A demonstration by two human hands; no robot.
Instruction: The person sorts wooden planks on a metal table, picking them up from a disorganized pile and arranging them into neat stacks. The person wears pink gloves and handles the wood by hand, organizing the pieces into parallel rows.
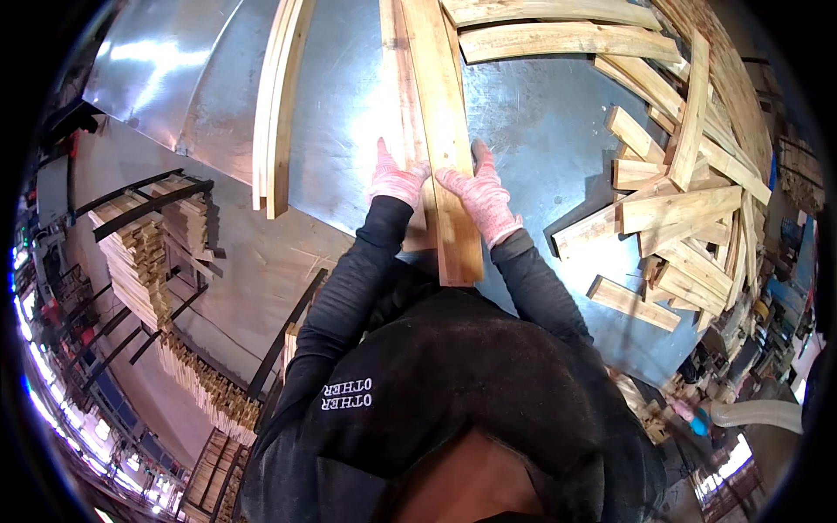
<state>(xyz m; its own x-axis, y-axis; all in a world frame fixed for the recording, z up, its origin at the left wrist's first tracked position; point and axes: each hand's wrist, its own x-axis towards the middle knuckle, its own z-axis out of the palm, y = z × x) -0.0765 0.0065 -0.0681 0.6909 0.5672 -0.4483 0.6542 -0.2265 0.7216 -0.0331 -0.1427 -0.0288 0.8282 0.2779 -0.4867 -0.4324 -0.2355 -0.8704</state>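
Note:
Two long wooden boards lie side by side in front of me on a metal table [336,113]. My left hand [398,181], in a pink-and-white knit glove, grips the left board [405,105] by its outer edge. Its thumb lies on top, and one finger points forward. My right hand [484,196], gloved alike, is closed on the right board [445,105]. That thumb presses the top face while the fingers run along the right side. The right board's near end reaches past the table edge toward my body. Fingers beneath the boards are hidden.
A few narrow boards [283,113] lie together on the left, their ends over the table edge. A jumbled pile of short boards [684,209] covers the right side, with longer boards [567,39] behind. Lower left, stacked lumber [135,253] stands in black metal racks.

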